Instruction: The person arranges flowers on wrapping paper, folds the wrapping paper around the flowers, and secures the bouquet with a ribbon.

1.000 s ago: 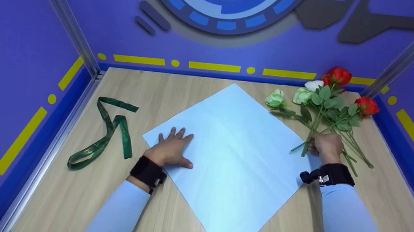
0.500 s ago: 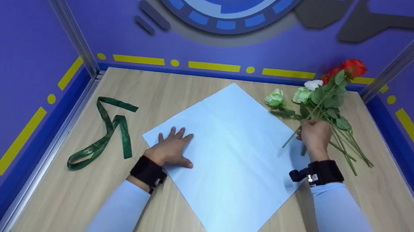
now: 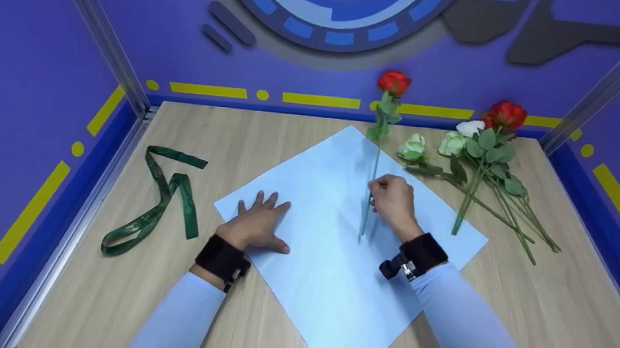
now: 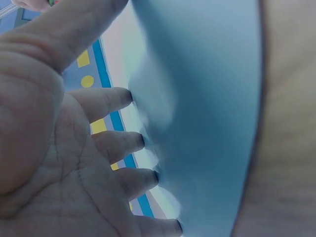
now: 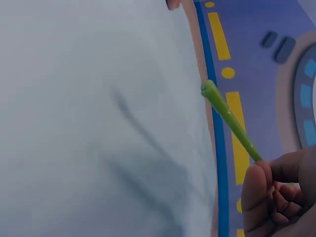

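Note:
A red rose (image 3: 394, 83) on a long green stem stands over the light blue paper (image 3: 329, 284), its bloom toward the back wall. My right hand (image 3: 394, 202) pinches its stem between thumb and fingers. In the right wrist view the stem's cut end (image 5: 229, 118) juts out past the fingertips, apart from the paper and above its shadow. Spread flat, my left hand (image 3: 254, 225) rests on the paper's left corner; in the left wrist view its fingertips (image 4: 126, 96) touch the sheet.
At the back right lie more flowers: a red rose (image 3: 508, 116), a white bloom (image 3: 470, 128) and pale green ones (image 3: 412, 147), some stems crossing the paper's edge. A green ribbon (image 3: 164, 196) lies loosely folded on the wooden table (image 3: 88, 300) at the left. Walls enclose the back and sides.
My right hand has lifted one red rose out of the flowers at the right and carried it left over the paper. The left hand has stayed in place.

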`<state>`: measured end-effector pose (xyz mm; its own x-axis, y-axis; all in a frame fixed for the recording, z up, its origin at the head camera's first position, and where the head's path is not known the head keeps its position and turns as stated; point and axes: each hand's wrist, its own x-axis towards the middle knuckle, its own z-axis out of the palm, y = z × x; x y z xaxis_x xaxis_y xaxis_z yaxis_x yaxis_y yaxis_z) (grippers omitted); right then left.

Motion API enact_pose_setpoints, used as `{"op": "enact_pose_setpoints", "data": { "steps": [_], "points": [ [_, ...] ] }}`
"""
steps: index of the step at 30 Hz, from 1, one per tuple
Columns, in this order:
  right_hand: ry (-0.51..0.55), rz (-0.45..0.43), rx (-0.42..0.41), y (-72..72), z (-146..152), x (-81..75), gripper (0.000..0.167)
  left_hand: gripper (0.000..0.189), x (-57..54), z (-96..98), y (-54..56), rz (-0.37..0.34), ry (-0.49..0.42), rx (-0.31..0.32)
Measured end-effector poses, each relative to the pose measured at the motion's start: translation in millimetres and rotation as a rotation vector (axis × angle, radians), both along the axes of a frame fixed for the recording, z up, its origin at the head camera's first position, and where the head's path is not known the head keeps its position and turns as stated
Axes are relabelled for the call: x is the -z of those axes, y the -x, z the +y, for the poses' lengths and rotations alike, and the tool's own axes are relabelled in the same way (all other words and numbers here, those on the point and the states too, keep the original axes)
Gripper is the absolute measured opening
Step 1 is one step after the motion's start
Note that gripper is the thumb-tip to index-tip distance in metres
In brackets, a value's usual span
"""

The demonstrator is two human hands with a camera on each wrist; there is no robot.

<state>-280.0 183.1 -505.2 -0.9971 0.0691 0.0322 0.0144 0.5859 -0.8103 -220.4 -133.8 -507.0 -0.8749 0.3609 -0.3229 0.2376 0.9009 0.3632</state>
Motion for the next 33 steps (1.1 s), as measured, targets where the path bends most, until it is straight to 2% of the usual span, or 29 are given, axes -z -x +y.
{"op": "enact_pose_setpoints", "data": {
  "steps": [5, 13, 17, 22, 33],
  "points": [
    [-0.040, -0.050, -0.070, -1.5, -26.8, 10.9, 0.022, 0.108, -0.7, 1.5, -0.9, -0.001, -0.007, -0.003],
    [-0.175, -0.089, -0.118, 2.6, -41.0, 18.5, 0.023, 0.107, 0.0, 0.8, -0.7, -0.002, -0.011, -0.005],
    [-0.184, -0.119, -0.144, 1.6, -45.1, 19.0, 0.031, 0.108, 0.3, 0.5, -0.3, -0.012, -0.014, -0.007],
    [-0.212, -0.097, -0.163, -0.8, -49.0, 21.3, 0.038, 0.108, -0.4, -0.1, -0.4, -0.018, -0.009, -0.003],
    [-0.198, -0.087, -0.136, -0.1, -51.6, 24.6, 0.031, 0.108, 0.6, -1.5, -2.5, -0.016, -0.004, -0.005]
  ]
}}
